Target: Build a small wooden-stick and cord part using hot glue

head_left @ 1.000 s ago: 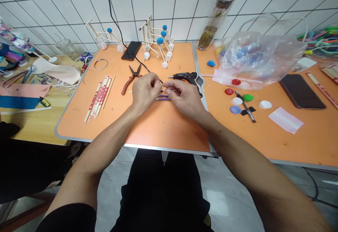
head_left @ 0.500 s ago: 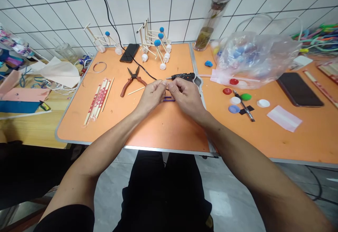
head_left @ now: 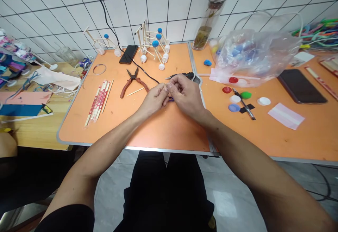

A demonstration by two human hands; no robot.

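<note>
two hands pinched together above an orange table (head_left: 158, 130)
left hand (head_left: 154, 100) and right hand (head_left: 186, 96) curl closed, fingertips (head_left: 168, 88) meeting on something too small to make out; a purple stick (head_left: 171, 99) shows just beneath them, its hold unclear. beyond lie a hot glue gun (head_left: 182, 76) and red-handled pliers (head_left: 133, 83).

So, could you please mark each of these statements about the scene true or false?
1. The left hand grips the pliers. False: the pliers lie on the table, apart from the hands.
2. The glue gun lies beyond the right hand. True.
3. The chopsticks lie to the left of the pliers. True.
4. The plastic bag is empty. False: it holds coloured items.
</note>
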